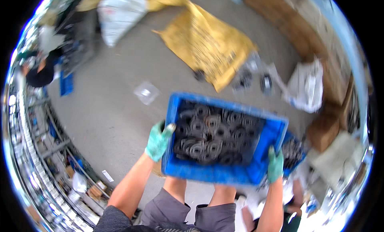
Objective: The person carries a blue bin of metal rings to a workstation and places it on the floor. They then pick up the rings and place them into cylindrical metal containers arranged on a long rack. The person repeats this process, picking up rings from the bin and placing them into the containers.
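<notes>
A blue plastic crate is held up in front of me between both hands. Inside lie many dark, round, ring-like metal parts, heaped toward the left and middle, while the crate's right end shows bare blue floor. My left hand, in a green glove, grips the left rim with the thumb over the edge. At the right end my right hand, also green-gloved, is closed on the rim, its thumb on the inner side. The fingers under the rims are hidden.
A yellow woven sack and a white sack lie on the floor ahead. At right are another white bag, cardboard boxes and a second blue crate. Shelving runs along the left; a person is beyond it.
</notes>
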`<state>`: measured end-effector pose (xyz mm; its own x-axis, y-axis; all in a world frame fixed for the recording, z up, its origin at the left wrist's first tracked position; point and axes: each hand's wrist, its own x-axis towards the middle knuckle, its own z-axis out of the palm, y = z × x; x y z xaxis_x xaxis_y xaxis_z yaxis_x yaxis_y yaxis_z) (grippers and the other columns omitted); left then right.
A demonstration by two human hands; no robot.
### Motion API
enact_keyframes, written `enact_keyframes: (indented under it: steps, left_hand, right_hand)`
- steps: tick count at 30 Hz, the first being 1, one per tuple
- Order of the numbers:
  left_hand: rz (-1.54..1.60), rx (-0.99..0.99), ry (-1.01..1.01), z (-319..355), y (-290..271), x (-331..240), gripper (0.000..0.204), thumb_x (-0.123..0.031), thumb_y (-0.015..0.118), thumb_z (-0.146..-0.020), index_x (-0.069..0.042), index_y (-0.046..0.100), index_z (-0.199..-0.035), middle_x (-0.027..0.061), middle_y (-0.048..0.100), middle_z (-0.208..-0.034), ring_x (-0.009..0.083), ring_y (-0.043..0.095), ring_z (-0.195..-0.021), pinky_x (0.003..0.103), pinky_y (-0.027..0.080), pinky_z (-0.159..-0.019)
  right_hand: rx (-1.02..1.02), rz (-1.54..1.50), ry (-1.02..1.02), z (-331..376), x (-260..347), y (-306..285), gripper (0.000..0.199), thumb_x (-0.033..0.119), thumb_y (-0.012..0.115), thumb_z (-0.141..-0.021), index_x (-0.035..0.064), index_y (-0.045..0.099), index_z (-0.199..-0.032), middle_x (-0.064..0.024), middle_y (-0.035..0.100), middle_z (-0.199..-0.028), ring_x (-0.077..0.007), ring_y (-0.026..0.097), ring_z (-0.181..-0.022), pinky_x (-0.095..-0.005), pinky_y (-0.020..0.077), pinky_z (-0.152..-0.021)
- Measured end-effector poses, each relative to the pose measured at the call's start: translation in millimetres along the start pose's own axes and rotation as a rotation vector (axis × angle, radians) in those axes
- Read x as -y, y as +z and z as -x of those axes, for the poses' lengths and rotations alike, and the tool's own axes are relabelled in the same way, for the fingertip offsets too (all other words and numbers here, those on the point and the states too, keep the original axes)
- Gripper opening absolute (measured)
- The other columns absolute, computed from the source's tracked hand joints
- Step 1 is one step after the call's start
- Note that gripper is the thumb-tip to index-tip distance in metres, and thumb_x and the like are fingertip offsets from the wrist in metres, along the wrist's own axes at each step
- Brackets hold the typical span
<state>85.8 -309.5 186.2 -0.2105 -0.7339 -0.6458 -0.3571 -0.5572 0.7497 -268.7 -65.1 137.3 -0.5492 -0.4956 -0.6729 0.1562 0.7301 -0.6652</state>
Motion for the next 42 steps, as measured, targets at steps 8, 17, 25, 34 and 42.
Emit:
enact_keyframes:
  steps: [8, 17, 25, 34, 42]
  left_hand:
    - [0.901, -0.19, 0.199, 281.9, -188.8, -159.5, 0.063, -0.062, 0.058, -0.093, -0.005, 0.065, -0.12, 0.0112, 0.07, -0.113, 0.0204, 0.064, -0.1, 0.037, 0.053, -0.091]
    - [1.135, -0.801, 0.232, 435.9, -373.5, -165.3, 0.066, -0.069, 0.052, -0.093, -0.006, 0.066, -0.105, 0.008, 0.067, -0.095, 0.0183, 0.061, -0.083, 0.034, 0.053, -0.08]
    - [1.097, -1.209, 0.354, 506.4, -562.3, -160.3, 0.068, -0.06, 0.039, -0.101, 0.0, 0.063, -0.123, 0.014, 0.069, -0.11, 0.0232, 0.066, -0.096, 0.037, 0.054, -0.089]
    - [1.194, -1.484, 0.339, 551.3, -756.2, -4.3, 0.077, -0.068, 0.029, -0.1, -0.006, 0.058, -0.137, 0.0131, 0.067, -0.124, 0.0292, 0.066, -0.105, 0.041, 0.056, -0.093]
    - [1.299, -1.829, 0.296, 525.4, -1027.7, 21.4, 0.063, -0.054, 0.035, -0.105, -0.003, 0.059, -0.132, 0.0102, 0.068, -0.12, 0.0254, 0.065, -0.101, 0.037, 0.054, -0.091]
  right_hand:
    - [0.647, -0.637, -0.171, 213.3, 306.9, 2.3, 0.068, 0.059, 0.055, -0.097, 0.0077, 0.052, -0.142, -0.0079, 0.059, -0.137, -0.0233, 0.058, -0.12, -0.0406, 0.0461, -0.106]
    - [1.231, -0.449, -0.19, 363.4, 552.5, 228.1, 0.063, 0.049, 0.063, -0.096, 0.0093, 0.052, -0.144, -0.0079, 0.058, -0.14, -0.0244, 0.057, -0.124, -0.0425, 0.0452, -0.108]
    - [1.63, -0.022, -0.234, 444.3, 668.5, 524.1, 0.081, 0.049, 0.065, -0.095, -0.0042, 0.039, -0.149, -0.0138, 0.055, -0.14, -0.0219, 0.055, -0.125, -0.0365, 0.0429, -0.109]
    - [1.966, 0.179, -0.379, 581.2, 724.9, 882.2, 0.067, 0.033, 0.053, -0.101, -0.0065, 0.034, -0.152, -0.0192, 0.053, -0.143, -0.0248, 0.052, -0.128, -0.0358, 0.0392, -0.11]
    - [1.905, 0.137, -0.43, 684.2, 738.7, 1166.7, 0.061, 0.03, 0.053, -0.101, -0.0074, 0.042, -0.147, -0.0186, 0.056, -0.141, -0.0235, 0.054, -0.127, -0.0356, 0.0412, -0.108]
